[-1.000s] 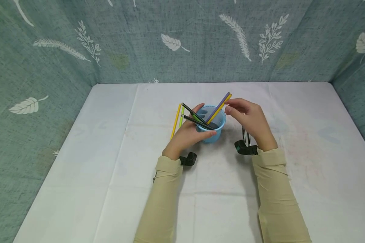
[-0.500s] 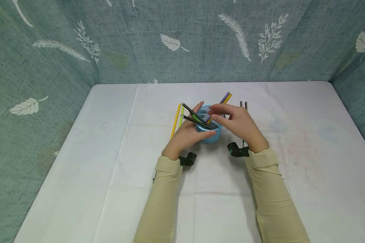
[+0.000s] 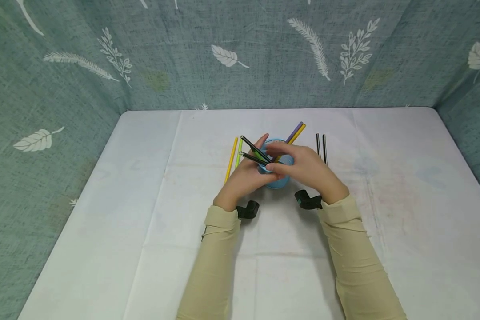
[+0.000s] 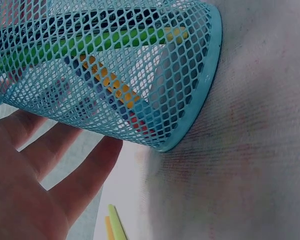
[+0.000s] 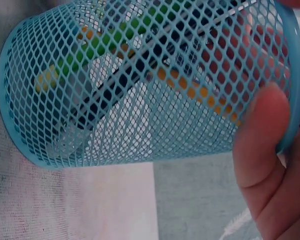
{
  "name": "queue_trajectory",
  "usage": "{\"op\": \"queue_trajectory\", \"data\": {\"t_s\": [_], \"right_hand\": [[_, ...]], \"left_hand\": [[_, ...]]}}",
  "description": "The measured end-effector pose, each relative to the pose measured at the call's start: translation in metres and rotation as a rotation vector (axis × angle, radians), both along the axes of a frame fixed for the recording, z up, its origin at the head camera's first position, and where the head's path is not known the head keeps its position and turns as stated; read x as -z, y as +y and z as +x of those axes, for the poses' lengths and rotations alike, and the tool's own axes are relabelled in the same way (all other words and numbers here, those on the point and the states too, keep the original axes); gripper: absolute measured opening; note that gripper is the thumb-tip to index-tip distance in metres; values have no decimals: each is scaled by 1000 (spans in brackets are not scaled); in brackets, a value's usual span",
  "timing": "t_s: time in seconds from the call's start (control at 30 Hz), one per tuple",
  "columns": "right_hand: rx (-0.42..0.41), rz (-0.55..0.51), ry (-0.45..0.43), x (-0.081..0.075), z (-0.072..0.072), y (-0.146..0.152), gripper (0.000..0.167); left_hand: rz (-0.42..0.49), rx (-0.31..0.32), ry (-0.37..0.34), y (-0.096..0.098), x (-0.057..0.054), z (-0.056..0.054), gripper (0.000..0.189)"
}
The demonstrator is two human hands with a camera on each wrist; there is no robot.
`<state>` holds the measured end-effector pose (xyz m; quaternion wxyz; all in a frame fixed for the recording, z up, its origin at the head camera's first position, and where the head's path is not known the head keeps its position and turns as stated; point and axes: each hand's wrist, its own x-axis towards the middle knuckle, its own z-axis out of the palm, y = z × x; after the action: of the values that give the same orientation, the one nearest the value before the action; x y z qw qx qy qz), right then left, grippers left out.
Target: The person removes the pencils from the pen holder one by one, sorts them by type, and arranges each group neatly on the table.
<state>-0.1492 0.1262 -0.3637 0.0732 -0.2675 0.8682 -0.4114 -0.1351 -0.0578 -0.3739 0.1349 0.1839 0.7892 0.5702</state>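
My left hand (image 3: 244, 178) grips a light blue mesh pen cup (image 3: 280, 183) at the middle of the table, thumb across its front and fingers around the far side. Two black pencils (image 3: 254, 146) and a green pencil (image 4: 110, 41) lean left in the cup; a purple pencil (image 3: 295, 132) and a yellow pencil (image 3: 299, 134) lean right. My right hand (image 3: 308, 164) reaches over the mouth, thumb and index finger right at the black pencils; I cannot tell whether they pinch one. In the right wrist view, a finger (image 5: 262, 130) overlaps the mesh near the rim.
To the left of the cup, a yellow pencil (image 3: 231, 160) and a lime green pencil (image 3: 238, 153) lie on the white tablecloth (image 3: 144, 266). Two dark pencils (image 3: 321, 146) lie just right of my right hand. A grey-green leaf-print curtain (image 3: 264, 84) stands along the back and sides.
My right hand has moved left from beside the purple and yellow pencils to over the cup's mouth. The black pencils' outer ends have shifted slightly right. My left hand and the cup stay put.
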Motion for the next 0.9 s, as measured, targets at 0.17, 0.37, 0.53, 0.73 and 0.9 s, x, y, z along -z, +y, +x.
{"op": "queue_trajectory", "data": {"t_s": [0.17, 0.37, 0.53, 0.73, 0.9], "right_hand": [[8, 75, 3, -3, 2, -3, 57], [5, 102, 15, -2, 1, -5, 45], [-8, 86, 34, -2, 1, -5, 32], [-16, 82, 124, -3, 1, -4, 23], [-17, 59, 175, -3, 0, 0, 21]], "left_hand": [[-24, 13, 23, 0, -2, 1, 91], [-125, -6, 63, 0, -7, 5, 91], [-152, -10, 88, 1, -9, 5, 91], [-187, -26, 98, 2, -9, 6, 91], [-160, -31, 79, 3, -4, 4, 91]]}}
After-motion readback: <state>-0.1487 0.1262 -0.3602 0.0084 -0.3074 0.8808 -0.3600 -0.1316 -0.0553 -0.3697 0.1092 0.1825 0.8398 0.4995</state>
